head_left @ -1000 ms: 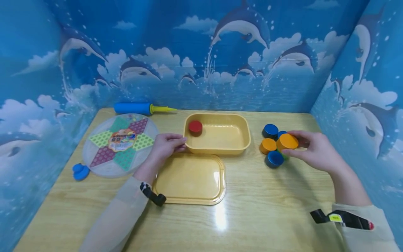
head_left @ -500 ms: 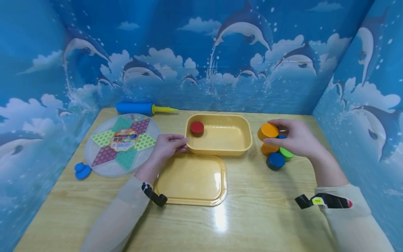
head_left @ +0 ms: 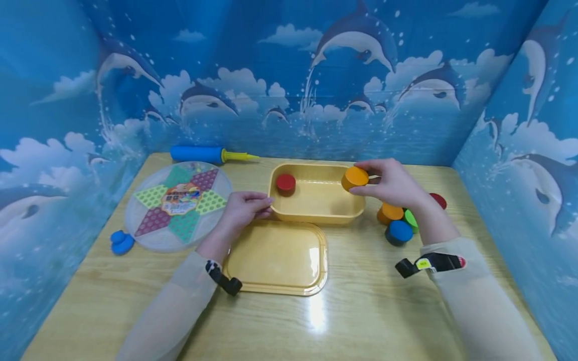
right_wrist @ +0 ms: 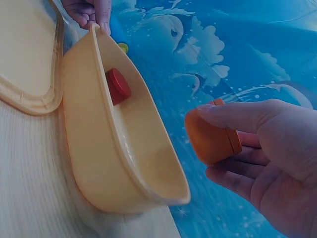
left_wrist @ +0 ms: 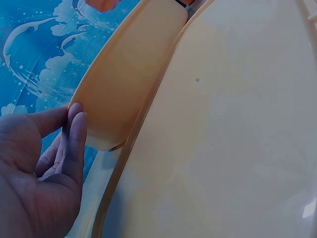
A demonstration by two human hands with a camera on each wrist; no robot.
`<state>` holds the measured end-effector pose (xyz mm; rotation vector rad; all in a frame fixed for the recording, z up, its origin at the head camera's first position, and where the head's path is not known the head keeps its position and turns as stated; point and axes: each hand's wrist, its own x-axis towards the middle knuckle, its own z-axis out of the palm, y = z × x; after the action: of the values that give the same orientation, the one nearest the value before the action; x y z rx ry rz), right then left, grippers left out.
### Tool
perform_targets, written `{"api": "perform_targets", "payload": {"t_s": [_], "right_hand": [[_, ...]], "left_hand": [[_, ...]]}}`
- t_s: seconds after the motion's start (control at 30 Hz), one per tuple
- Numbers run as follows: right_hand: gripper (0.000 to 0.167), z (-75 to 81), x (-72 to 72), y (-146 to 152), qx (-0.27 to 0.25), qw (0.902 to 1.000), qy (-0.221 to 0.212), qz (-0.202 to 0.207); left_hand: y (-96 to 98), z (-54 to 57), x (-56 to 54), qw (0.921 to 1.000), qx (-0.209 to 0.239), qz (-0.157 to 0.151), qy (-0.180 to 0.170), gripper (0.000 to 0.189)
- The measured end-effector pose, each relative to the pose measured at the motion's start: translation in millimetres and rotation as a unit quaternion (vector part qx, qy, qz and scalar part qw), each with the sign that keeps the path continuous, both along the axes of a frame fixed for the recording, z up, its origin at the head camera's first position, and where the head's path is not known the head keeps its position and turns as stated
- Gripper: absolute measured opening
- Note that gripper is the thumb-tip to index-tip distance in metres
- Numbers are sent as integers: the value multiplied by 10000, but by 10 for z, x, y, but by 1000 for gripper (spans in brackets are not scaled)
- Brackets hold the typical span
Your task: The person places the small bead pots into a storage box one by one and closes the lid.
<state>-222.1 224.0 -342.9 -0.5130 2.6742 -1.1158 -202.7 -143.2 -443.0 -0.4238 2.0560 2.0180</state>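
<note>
My right hand grips a round orange lidded pot between thumb and fingers, above the right end of a yellow plastic box. Inside that box, at its left end, stands a round red pot. At the box's left edge my left hand pinches the rim with thumb and fingertips. The box's yellow lid lies flat in front of it. Beyond my right forearm and beside it sit another orange pot, a blue one, a green one and a red one, partly hidden.
On the left lies a round Chinese checkers board, with a small blue object at its lower left. A blue hand pump with a yellow nozzle rests along the back edge. Dolphin-print cloth walls enclose the wooden table.
My right hand has carried the orange pot leftward from the group of pots to above the box. My left hand stays at the box's rim.
</note>
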Motion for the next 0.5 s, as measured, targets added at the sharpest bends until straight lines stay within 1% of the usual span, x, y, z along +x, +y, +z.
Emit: {"api": "perform_targets", "payload": {"t_s": [0.23,0.3,0.5], "right_hand": [[70,-155,-151,-187,-493,9981,-199,302],[70,-198,-200,-233,-514,9977,-205,380],[70,-311,-367,-385,-473,9977,-227,422]], "left_hand": [[0,-15,-2,10000,-21,-40,6,33],[-3,-20,-2,10000,-3,-48,6,33],[-5,-22,-8,9998,181,-43,72,32]]}}
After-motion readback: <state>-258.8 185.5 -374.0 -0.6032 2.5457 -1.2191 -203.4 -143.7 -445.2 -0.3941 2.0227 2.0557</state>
